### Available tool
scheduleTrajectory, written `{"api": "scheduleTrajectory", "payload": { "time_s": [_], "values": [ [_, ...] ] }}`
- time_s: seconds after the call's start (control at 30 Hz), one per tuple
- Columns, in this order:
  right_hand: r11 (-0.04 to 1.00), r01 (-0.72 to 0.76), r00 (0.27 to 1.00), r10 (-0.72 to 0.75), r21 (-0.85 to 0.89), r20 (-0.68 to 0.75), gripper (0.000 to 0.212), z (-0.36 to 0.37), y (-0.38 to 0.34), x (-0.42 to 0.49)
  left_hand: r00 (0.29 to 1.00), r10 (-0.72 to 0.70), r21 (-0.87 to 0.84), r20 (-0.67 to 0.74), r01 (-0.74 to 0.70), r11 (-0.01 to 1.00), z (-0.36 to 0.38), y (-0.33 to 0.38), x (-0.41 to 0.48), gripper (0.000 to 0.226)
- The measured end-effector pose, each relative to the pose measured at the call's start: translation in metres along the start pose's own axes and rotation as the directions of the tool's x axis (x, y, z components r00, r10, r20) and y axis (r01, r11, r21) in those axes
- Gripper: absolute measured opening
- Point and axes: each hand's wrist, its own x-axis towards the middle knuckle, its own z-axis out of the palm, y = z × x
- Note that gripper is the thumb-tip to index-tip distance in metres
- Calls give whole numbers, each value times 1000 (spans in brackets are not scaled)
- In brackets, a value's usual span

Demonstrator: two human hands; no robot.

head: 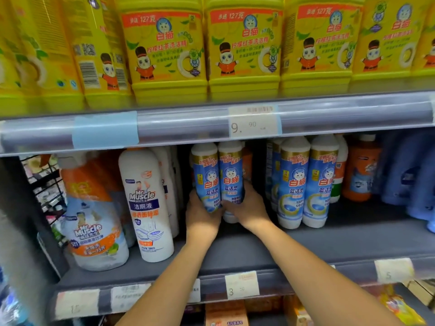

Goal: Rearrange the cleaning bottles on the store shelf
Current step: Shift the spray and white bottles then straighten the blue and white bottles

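Both your hands are on a pair of blue-labelled bottles (219,178) on the middle shelf (235,250), set well back from its near edge. The two white-capped bottles stand upright, side by side and touching. Your left hand (202,216) wraps around the lower part of the left bottle, with its fingers out of sight behind it. Your right hand (250,207) curls round the lower part of the right bottle from the right side, its thumb lying across the front of the label. Your hands cover the bases, so you cannot tell whether the pair rests on the shelf or is lifted off it.

Just to the right, with a dark gap between, stands a second matching pair (307,184), upright and nearer the shelf's front. Beyond that are an orange bottle (360,170) and some blurred blue bottles (419,180). To the left of your hands stands a tall white Mr Muscle bottle (146,203), and left of it an orange-and-white Mr Muscle jug (94,220) near the shelf's end.

The shelf above holds a row of yellow detergent tubs (244,48), with a 9.90 price tag (254,121) on its rail. A 3.50 tag (242,284) sits on the rail below your forearms.
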Motion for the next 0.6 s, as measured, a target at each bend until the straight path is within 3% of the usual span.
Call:
{"api": "scheduleTrajectory", "payload": {
  "time_s": [0.17,0.33,0.47,0.6],
  "values": [
    [998,-15,1000,14,-59,-20,64,-4,-6,-1,1000,7,-73,9,-6,997,-6,-1,1,67],
    [971,-59,998,60,-231,-6,54,-15,-30,-5,998,-3,-148,55,12,989,-20,11,-10,66],
    [985,-24,999,28,-173,20,46,-35,-34,-25,997,-2,-188,75,16,982,-38,12,-28,51],
    [983,39,997,-27,-180,71,46,-63,-40,-53,988,-33,-216,153,66,974,-52,18,-48,57]
  ]
}}
